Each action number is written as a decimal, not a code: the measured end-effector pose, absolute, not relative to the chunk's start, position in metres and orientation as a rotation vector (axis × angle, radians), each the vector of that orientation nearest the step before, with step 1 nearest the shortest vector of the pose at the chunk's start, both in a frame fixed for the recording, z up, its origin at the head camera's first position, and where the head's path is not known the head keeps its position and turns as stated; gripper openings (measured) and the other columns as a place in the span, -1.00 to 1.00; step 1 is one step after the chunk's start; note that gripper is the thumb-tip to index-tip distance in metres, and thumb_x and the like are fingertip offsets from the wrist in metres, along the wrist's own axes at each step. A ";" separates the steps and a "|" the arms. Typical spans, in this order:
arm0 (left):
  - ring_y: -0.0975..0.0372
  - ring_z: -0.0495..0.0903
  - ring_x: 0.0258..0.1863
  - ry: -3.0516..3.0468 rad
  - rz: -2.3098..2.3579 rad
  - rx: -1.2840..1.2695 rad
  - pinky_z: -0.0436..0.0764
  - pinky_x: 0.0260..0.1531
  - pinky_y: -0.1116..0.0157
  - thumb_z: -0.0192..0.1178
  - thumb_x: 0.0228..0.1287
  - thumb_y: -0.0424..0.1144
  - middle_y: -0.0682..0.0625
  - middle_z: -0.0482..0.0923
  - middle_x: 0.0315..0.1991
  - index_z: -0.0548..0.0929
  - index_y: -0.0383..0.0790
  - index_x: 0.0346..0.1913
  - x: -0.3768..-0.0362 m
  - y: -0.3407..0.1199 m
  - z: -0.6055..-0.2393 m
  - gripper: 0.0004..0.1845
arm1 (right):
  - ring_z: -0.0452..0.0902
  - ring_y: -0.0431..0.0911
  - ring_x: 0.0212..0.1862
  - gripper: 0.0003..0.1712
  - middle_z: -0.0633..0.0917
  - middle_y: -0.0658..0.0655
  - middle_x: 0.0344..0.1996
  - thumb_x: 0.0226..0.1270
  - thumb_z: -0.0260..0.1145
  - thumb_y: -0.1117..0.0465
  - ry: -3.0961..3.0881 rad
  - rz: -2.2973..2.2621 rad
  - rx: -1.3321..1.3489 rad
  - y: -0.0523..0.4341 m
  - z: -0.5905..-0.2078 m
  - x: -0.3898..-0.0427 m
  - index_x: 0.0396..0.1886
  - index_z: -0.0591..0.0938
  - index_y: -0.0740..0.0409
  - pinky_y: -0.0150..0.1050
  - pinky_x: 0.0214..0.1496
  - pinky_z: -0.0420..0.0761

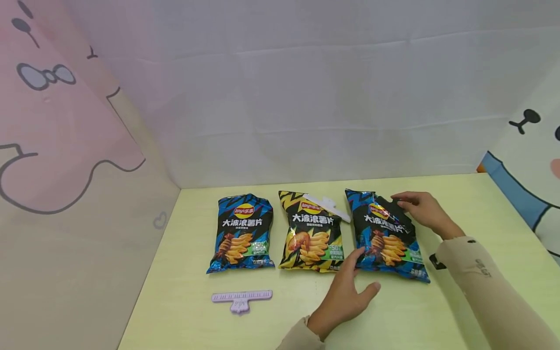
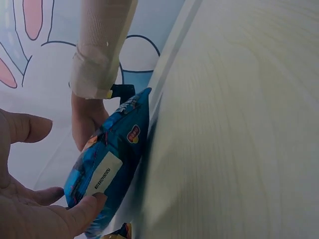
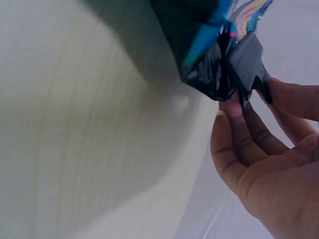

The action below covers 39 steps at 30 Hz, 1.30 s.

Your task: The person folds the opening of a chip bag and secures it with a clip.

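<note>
At the right lies a blue and black chip bag (image 1: 385, 243) with a black bag clip (image 1: 395, 214) across its upper right corner. My right hand (image 1: 422, 209) pinches the clip's handle between thumb and fingers, as the right wrist view shows close up. With its thumb held well away, my left hand (image 1: 343, 296) touches the lower left side of this bag with its fingertips. The left wrist view shows the bag's blue back with a white label (image 2: 104, 173), near the fingers. Beside it lies a yellow chip bag (image 1: 311, 238) with a white bag clip (image 1: 327, 206) slanting over its top.
Another blue chip bag (image 1: 242, 233) lies at the left of the row. In front of it rests a light purple bag clip (image 1: 240, 299) on the pale yellow table (image 1: 183, 316). A white cloth backdrop (image 1: 323, 97) hangs behind the table, with cartoon-printed sides.
</note>
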<state>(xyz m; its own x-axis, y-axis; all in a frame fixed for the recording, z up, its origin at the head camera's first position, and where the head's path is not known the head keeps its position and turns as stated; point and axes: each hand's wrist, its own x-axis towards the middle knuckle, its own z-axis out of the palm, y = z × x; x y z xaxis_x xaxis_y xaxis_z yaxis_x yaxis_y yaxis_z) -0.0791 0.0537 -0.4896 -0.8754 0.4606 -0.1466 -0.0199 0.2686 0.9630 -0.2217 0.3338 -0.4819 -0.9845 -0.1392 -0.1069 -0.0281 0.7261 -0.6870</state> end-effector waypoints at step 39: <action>-0.06 0.03 0.63 2.341 1.246 0.559 0.36 0.38 -0.24 0.17 0.43 0.14 -0.05 -0.16 0.67 0.25 0.34 0.50 -0.079 0.019 -0.471 -0.37 | 0.37 0.47 0.27 -0.32 0.40 0.59 0.33 0.60 0.09 -0.01 2.877 -1.098 -0.039 0.313 -0.476 -0.211 0.45 0.31 0.40 0.38 0.15 0.50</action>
